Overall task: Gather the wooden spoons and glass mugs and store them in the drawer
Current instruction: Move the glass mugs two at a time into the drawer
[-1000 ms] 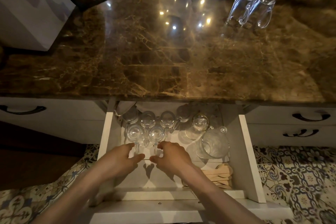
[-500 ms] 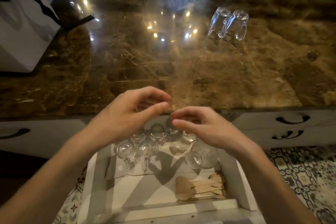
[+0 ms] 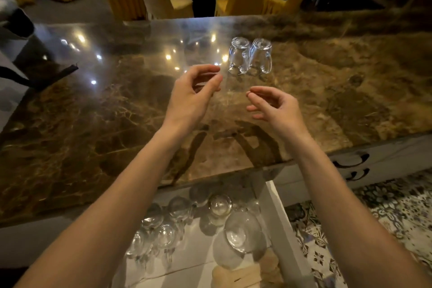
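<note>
Most of the job looks done. The open drawer (image 3: 275,215) below the surface (image 3: 93,135) already holds a cluster of stored mugs (image 3: 163,234), with the wooden spoons (image 3: 243,276) at its near right corner. Two glass mugs (image 3: 238,56) are left, seemingly upside down and touching each other on the far part of the surface. The left hand (image 3: 191,98) and right hand (image 3: 273,107) hover just short of them, fingers loosely curled and gripping nothing. Fetching this pair, then closing the drawer, appears to be what is left.
</note>
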Demonstrator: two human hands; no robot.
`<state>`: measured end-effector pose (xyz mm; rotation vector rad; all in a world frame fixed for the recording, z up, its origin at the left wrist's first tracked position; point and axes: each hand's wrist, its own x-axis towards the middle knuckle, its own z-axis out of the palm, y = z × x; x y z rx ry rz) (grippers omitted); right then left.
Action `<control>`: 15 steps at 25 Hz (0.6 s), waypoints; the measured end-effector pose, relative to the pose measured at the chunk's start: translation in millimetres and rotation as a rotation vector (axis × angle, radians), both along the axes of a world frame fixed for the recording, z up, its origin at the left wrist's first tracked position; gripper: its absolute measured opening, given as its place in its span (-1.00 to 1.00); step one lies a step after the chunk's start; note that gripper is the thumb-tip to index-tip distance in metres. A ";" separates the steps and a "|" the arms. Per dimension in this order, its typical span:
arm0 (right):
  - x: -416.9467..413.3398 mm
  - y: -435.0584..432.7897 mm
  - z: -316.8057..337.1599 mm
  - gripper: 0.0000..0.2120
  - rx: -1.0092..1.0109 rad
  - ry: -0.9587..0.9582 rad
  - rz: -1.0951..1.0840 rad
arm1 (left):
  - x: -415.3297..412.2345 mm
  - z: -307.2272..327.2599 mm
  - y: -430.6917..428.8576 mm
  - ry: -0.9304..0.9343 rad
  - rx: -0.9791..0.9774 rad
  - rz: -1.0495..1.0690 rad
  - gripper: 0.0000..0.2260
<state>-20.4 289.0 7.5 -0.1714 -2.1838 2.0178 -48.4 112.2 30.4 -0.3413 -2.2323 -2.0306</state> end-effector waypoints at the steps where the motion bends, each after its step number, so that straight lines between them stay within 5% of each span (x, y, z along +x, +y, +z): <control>1: -10.1 5.9 -3.0 -0.87 -0.019 -0.002 -0.050 | -9.9 -6.5 9.0 -0.018 0.024 0.014 -0.86; 15: -119.6 70.0 -16.0 -0.71 0.086 0.030 -0.335 | -110.5 -40.1 100.4 -0.146 -0.110 0.071 -0.60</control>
